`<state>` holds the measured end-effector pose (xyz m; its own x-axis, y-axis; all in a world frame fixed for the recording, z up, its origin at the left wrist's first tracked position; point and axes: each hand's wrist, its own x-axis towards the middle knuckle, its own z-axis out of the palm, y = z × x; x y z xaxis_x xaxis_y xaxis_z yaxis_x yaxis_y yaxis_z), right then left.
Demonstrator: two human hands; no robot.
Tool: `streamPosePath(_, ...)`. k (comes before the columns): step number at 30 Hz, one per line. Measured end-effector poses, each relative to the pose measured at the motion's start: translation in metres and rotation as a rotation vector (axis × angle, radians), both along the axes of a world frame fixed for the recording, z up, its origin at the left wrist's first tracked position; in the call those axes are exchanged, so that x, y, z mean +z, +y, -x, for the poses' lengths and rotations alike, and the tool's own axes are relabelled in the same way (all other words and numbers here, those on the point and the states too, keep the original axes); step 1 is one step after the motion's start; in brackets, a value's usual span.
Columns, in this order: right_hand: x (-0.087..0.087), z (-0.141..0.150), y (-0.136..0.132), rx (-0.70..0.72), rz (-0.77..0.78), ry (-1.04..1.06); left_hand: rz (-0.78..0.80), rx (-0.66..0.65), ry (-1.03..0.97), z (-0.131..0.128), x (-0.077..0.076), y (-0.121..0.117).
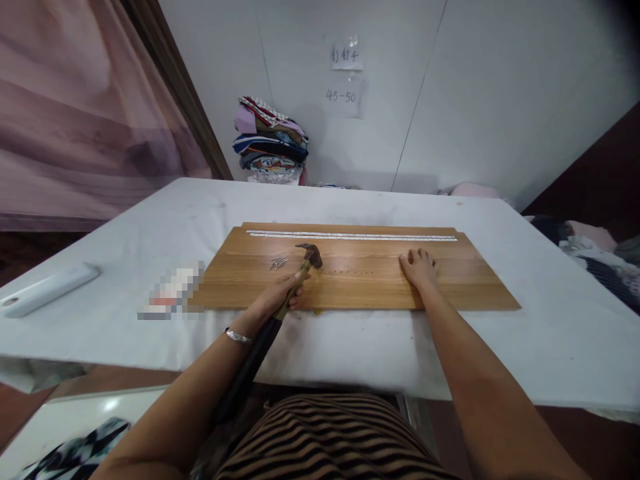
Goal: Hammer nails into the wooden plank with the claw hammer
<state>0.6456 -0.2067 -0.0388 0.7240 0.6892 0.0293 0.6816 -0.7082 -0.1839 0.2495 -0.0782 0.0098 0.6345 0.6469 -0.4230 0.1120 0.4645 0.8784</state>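
Note:
My left hand (280, 295) is wrapped round a claw hammer (265, 343), gripping it below the metal head. Its long black handle slants back under my forearm. The hammer head is over a wooden board (370, 293) lying on the table. My right hand (420, 268) rests on the right part of that board, palm down, fingers apart, holding nothing. A small pile of loose nails (277, 263) lies just left of the hammer head. To the right of the head, a row of small dark nails or marks (346, 271) runs towards my right hand.
Two white measuring strips (350, 236) run along the board's far side. A white table (345, 340) carries the board. On its left lie a blurred-out item (173, 290) and a long white object (50, 289). Folded clothes (273, 143) are stacked behind, against the wall.

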Motion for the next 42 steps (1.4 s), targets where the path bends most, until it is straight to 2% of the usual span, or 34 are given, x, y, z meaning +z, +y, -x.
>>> streamPosePath(18, 0.0022, 0.0018, -0.0004, 0.002, 0.009, 0.005, -0.001, 0.001, 0.012, -0.0001, -0.0014, -0.0004)
streamPosePath(42, 0.0028, 0.002, -0.0008, -0.002, 0.024, -0.009, -0.001, 0.017, 0.016, -0.0007, 0.0057, -0.0028)
